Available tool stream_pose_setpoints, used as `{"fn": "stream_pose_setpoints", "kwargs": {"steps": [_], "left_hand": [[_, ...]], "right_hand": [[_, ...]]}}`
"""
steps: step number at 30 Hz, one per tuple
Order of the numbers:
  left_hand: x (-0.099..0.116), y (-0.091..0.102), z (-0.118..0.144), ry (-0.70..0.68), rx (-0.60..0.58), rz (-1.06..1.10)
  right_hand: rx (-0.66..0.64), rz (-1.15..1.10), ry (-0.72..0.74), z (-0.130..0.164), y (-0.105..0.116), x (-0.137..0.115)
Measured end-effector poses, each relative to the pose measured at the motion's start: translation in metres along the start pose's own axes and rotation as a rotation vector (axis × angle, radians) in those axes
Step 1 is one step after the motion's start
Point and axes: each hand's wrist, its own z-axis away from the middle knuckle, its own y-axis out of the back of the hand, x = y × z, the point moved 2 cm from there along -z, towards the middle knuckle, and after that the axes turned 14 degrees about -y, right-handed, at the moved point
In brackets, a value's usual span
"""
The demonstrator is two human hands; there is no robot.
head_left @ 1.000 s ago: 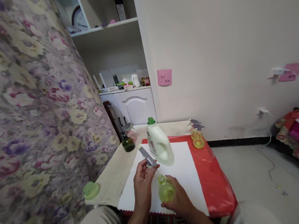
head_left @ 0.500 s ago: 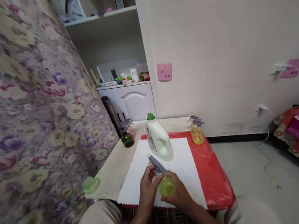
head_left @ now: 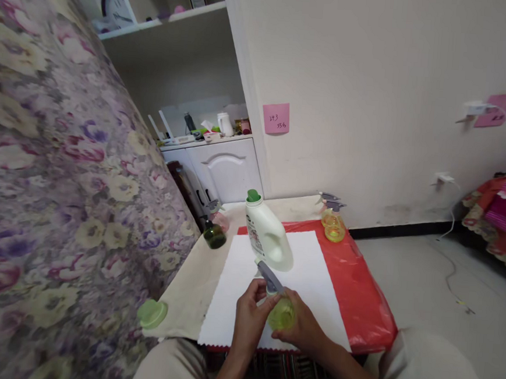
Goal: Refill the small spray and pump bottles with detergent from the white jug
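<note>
Sitting in right fingers (head_left: 292, 298), yellow-green bottle (head_left: 281, 316), left fingers (head_left: 254, 289) at sprayer (head_left: 270, 277)

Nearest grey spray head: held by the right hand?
No, the left hand holds the grey spray head, while the right hand grips the yellow-green bottle.

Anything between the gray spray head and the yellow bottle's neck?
Nothing visible. The left hand pinches the gray spray head near its collar, at the mouth of the yellow bottle, which the right hand holds. The left hand partly hides the join, so seating is unclear. The pale jug stands beyond, not between.
</note>
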Motion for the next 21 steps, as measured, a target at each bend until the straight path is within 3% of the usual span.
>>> {"fn": "stream_pose_setpoints", "kwargs": {"steps": [13, 21], "left_hand": [[-0.012, -0.003, 0.004, 0.005, 0.012, 0.158], [-0.009, 0.009, -0.001, 0.072, -0.033, 0.273]], "right_hand": [[-0.035, -0.038, 0.012, -0.001, 0.002, -0.009], [-0.065, -0.038, 0.057, 0.004, 0.006, -0.019]]}}
